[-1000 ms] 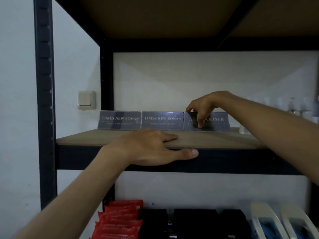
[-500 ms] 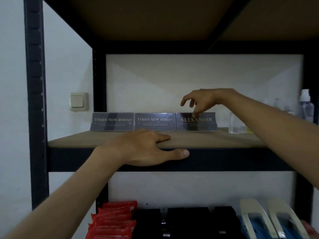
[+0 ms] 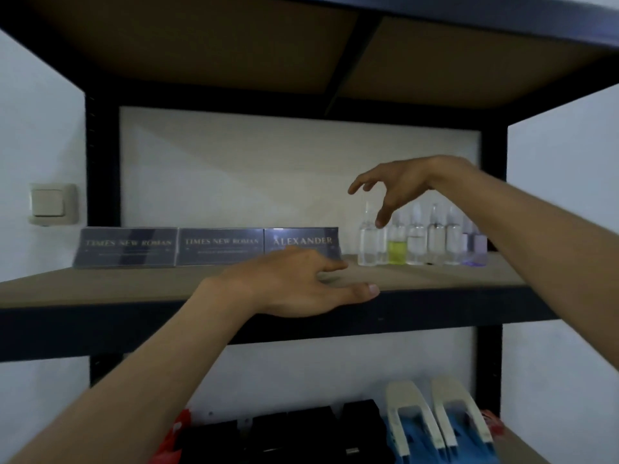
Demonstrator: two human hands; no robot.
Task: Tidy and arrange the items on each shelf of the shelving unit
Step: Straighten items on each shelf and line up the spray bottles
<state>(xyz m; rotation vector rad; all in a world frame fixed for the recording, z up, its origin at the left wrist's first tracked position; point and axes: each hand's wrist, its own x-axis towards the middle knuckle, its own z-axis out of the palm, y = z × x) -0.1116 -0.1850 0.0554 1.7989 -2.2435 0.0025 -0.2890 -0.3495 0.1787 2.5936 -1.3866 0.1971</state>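
The right hand was observed spread and empty above the small clear bottles, which were packed close at the right of the shelf. The left hand was laid flat on the shelf edge, holding nothing. A careless descent was judged likely to topple neighbouring bottles.

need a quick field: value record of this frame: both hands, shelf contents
left hand: flat on shelf front edge, empty
right hand: over bottles, fingers spread, empty
plates: three in a row, back left; ALEXANDER plate rightmost
bottles: row right of plates; mostly clear, one yellow-green bottle, purple bottle at right end
below: black items, red packs, blue-and-white items
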